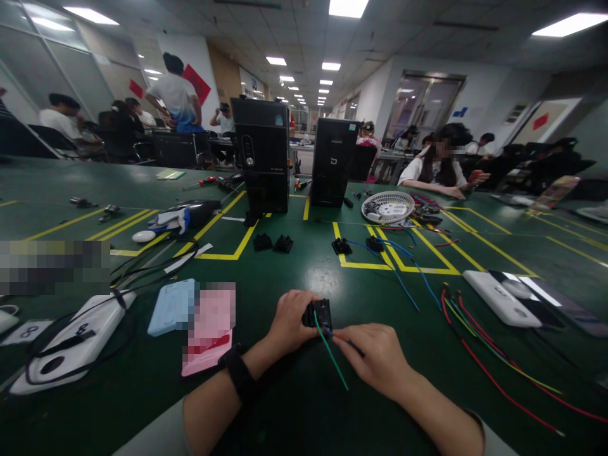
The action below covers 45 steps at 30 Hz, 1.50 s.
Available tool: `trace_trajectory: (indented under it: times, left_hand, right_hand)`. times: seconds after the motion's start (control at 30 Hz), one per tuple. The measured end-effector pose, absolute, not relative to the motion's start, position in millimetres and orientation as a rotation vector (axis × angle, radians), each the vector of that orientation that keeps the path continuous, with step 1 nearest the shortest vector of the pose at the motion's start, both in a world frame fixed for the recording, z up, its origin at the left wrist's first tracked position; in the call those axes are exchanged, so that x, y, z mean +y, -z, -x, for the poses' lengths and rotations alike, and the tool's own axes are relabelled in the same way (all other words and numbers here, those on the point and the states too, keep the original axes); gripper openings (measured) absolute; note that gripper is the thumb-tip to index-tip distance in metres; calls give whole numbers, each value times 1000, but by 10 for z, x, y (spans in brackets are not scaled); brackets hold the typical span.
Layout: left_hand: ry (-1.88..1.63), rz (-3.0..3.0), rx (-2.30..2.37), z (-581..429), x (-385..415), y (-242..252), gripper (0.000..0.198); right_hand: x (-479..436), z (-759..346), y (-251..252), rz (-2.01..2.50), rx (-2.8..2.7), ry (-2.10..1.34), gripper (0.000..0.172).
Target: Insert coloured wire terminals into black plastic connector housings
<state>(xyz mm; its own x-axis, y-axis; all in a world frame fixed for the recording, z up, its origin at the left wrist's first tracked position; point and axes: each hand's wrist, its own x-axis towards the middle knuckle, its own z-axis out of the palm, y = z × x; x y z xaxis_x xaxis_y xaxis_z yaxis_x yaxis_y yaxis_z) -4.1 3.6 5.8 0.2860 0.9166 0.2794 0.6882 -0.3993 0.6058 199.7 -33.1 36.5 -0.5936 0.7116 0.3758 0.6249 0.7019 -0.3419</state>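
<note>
Close to the table's near edge, my left hand (pixel 291 318) grips a small black plastic connector block (pixel 323 310). A green wire (pixel 336 360) runs out of the block and hangs down toward me. My right hand (pixel 377 354) pinches a thin blue wire (pixel 327 330) whose tip is at the block's lower right side. Whether that tip sits inside the block I cannot tell. Farther up the table lie similar black blocks (pixel 284 244), and blue wires (pixel 399 278) trail from the pair on the right (pixel 342 246).
Red, green and yellow wires (pixel 489 348) lie at the right, near a white power bank (pixel 496 297). To the left are a pink case (pixel 209 354), a light blue case (pixel 166 307) and a white device (pixel 76 342) with a black cable. Two black computer towers (pixel 266 158) stand beyond; a person sits opposite.
</note>
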Motion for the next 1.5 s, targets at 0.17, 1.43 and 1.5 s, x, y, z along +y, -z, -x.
trace_trajectory:
  times: [0.17,1.43,1.5]
  left_hand:
    - [-844,-2177,1460,33,38,-69,47]
    - [-901,-2171,1459,31,35,-67,45]
    - [-910,-2173,1447,33,36,-59,45]
  right_hand:
    - [-332,-1971,-354,1136,-2406,-272,17]
    - [-350,-1917,-393,1293,-2511,-619,36]
    - [-359,-1905,-358,1341,-2583,-542,34]
